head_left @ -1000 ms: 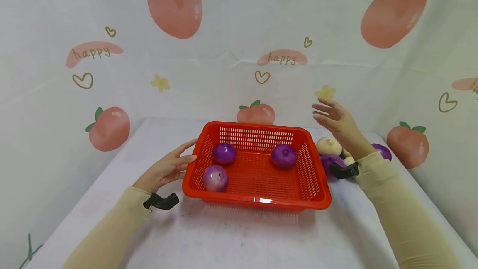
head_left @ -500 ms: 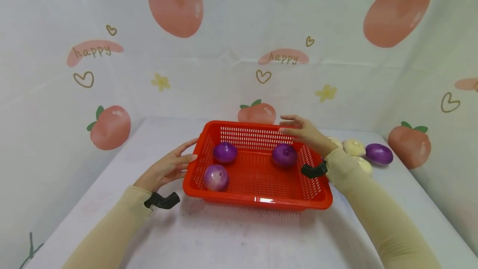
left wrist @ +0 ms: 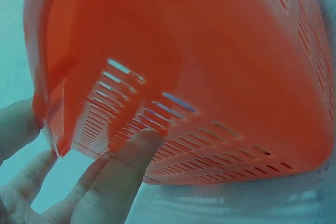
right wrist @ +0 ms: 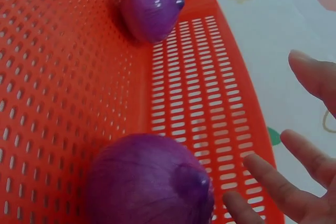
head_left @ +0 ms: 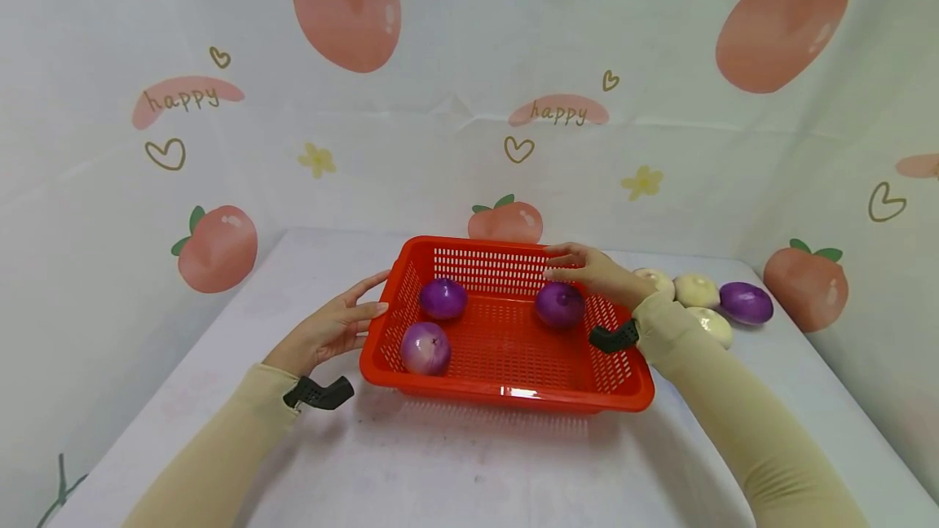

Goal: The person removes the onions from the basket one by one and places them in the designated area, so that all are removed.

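A red plastic basket (head_left: 506, 393) with slotted walls stands on the table, holding a pale purple onion (head_left: 425, 349) at front left, a dark purple onion (head_left: 443, 298) behind it and another purple onion (head_left: 560, 305) at the right. My left hand (head_left: 323, 331) rests against the basket's left end, its fingers extended along the outer wall and rim, as the left wrist view shows. Above the basket's back right part, my right hand (head_left: 590, 271) has its fingers spread, holding nothing. It is close over the right-hand onion (right wrist: 149, 179), which lies beside the fingers in the right wrist view.
Right of the basket, past my right forearm, lie several pale onions (head_left: 695, 290) and a dark purple onion (head_left: 746, 303). A white cloth wall (head_left: 411, 161) printed with peaches rises behind the table (head_left: 440, 471).
My right hand has come left and down from above the onions at the right to over the basket's back right part, uncovering the pale onions. My left hand stays at the basket.
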The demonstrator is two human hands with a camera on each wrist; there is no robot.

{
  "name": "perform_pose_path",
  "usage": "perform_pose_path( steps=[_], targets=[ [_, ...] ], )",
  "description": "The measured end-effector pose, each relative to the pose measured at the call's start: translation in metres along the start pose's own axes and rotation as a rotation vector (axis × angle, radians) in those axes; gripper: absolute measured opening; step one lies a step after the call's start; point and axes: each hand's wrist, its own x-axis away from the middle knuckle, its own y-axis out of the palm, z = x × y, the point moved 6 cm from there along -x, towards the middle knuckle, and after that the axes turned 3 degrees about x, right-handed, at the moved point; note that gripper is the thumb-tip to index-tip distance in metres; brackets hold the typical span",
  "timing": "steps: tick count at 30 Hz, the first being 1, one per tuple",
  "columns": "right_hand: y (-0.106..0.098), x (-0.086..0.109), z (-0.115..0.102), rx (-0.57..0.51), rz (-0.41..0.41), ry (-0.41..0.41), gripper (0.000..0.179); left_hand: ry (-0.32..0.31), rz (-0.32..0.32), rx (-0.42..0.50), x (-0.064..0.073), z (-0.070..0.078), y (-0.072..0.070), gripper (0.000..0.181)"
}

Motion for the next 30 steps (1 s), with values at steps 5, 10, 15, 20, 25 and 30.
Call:
perform_pose_path(
  steps=[5, 10, 15, 20, 25, 30],
  targets=[
    [0.001, 0.001, 0.001, 0.019, -0.010, 0.016, 0.060, 0.006, 0.005, -0.008, 0.000, 0.001, 0.000, 0.073],
    [0.004, -0.001, 0.002, 0.032, -0.041, 0.014, 0.063, 0.005, 0.005, -0.003, 0.000, 0.000, 0.000, 0.072],
    [0.010, -0.003, 0.002, 0.050, -0.073, 0.034, 0.065, 0.006, 0.007, 0.001, 0.000, 0.000, 0.000, 0.072],
    [0.019, -0.007, -0.001, 0.090, -0.116, 0.038, 0.067, 0.001, 0.017, 0.009, -0.001, 0.000, 0.000, 0.072],
    [0.027, -0.011, -0.003, 0.144, -0.164, 0.004, 0.067, 0.003, 0.026, 0.014, -0.002, -0.001, 0.000, 0.072],
    [0.037, -0.014, -0.006, 0.192, -0.206, 0.000, 0.068, 0.006, 0.036, 0.008, -0.002, -0.001, -0.001, 0.072]
  ],
)
